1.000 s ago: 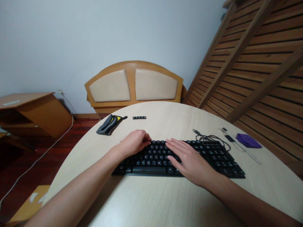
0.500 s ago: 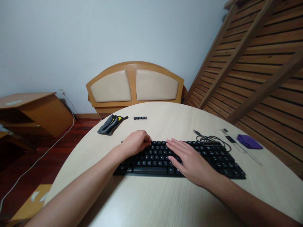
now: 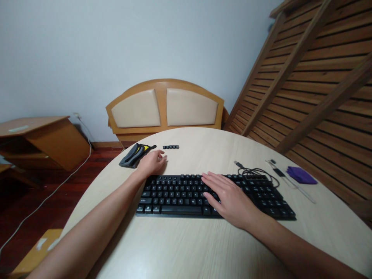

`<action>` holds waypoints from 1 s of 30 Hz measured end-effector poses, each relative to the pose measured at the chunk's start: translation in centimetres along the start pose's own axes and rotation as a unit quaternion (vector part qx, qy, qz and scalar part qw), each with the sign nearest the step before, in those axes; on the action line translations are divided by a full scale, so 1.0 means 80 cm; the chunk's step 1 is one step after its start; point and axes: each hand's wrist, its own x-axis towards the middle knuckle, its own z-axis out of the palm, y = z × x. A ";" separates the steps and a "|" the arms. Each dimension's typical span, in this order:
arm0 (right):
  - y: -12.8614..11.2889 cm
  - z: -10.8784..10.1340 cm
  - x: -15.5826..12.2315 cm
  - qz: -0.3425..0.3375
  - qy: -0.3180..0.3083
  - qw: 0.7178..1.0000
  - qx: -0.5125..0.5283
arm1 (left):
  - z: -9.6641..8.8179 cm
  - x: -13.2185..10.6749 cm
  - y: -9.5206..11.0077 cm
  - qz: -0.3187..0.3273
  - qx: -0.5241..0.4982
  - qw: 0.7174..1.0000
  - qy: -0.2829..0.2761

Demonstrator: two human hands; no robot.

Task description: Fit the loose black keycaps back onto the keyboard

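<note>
A black keyboard (image 3: 180,199) lies on the round pale table. At its top left, part of the upper key row looks bare of caps. My right hand (image 3: 228,195) rests flat over its middle-right keys, fingers stretched out. Beyond the keyboard's top-left corner, my left hand (image 3: 152,162) hovers low over the table with bent fingers; a small gap shows between thumb and forefinger, and I see nothing held. Just past it stands a row of several small black keycaps (image 3: 171,147). A grey, black and yellow pouch-like item (image 3: 132,155) lies close to the left hand.
A coiled black cable with a USB plug (image 3: 238,164) lies behind the keyboard. Farther right are a thin pale tool (image 3: 299,190), a small black piece (image 3: 279,172) and a folded purple cloth (image 3: 301,175). A wooden headboard (image 3: 162,104) stands beyond the table (image 3: 186,248).
My left hand has left the keyboard's upper row and moved left and away from me, towards the keycaps. My right hand has stayed on the keys. The view has shifted slightly.
</note>
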 end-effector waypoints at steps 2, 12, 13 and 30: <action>0.001 0.000 0.000 0.000 0.004 1.000 0.007 | 0.006 0.012 -0.008 -0.016 0.024 0.999 0.023; 0.001 -0.001 -0.001 0.003 -0.006 1.000 0.011 | 0.020 0.058 -0.010 -0.031 0.100 0.994 0.040; 0.000 -0.001 -0.001 0.004 -0.008 1.000 0.011 | 0.020 0.059 -0.010 -0.032 0.102 0.993 0.040; 0.002 0.002 -0.001 -0.002 0.014 1.000 0.012 | -0.044 -0.064 -0.038 0.047 -0.095 0.994 -0.017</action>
